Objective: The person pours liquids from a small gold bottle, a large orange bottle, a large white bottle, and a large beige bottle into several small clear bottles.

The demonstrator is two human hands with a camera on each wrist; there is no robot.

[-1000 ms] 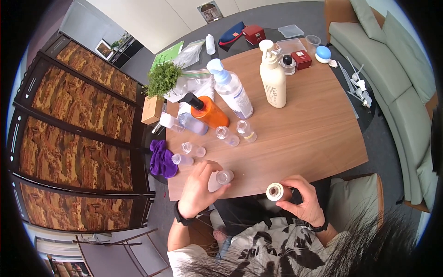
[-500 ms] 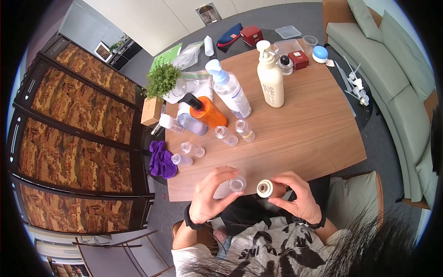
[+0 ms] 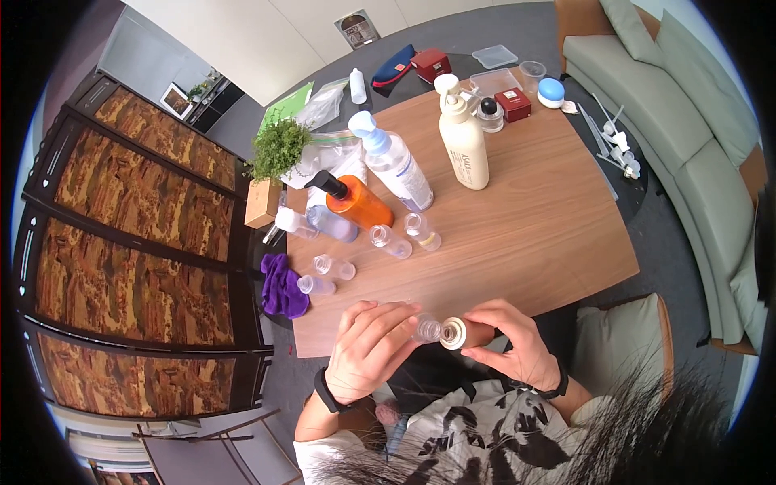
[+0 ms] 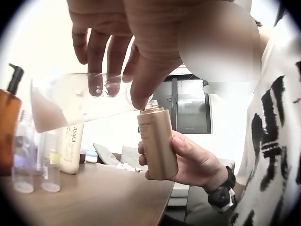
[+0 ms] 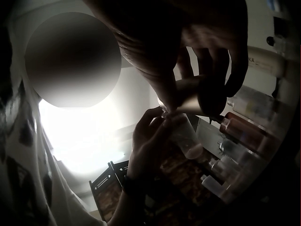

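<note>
My left hand (image 3: 368, 349) grips a small clear bottle (image 3: 425, 328), tipped almost onto its side. In the left wrist view this clear bottle (image 4: 59, 101) has pale, cloudy contents toward its base. Its mouth meets the open neck of a tan bottle (image 4: 158, 146), which stands nearly upright with a slight lean. Fingers and thumb of my right hand (image 3: 520, 343) hold that tan bottle (image 3: 477, 332) around its body. Both bottles are held at the table's near edge. The right wrist view is dark, with the clear bottle (image 5: 189, 141) below the right hand.
Several small clear bottles (image 3: 391, 241) stand on the wooden table (image 3: 525, 226). Behind them are an orange pump bottle (image 3: 364, 204), a clear pump bottle (image 3: 400, 174) and a cream pump bottle (image 3: 465, 149). A purple cloth (image 3: 283, 287) lies at the left edge, near a potted plant (image 3: 280, 149).
My left hand has carried the clear bottle rightward and tipped it, bringing its mouth to the tan bottle's neck. My right hand has shifted the tan bottle slightly left.
</note>
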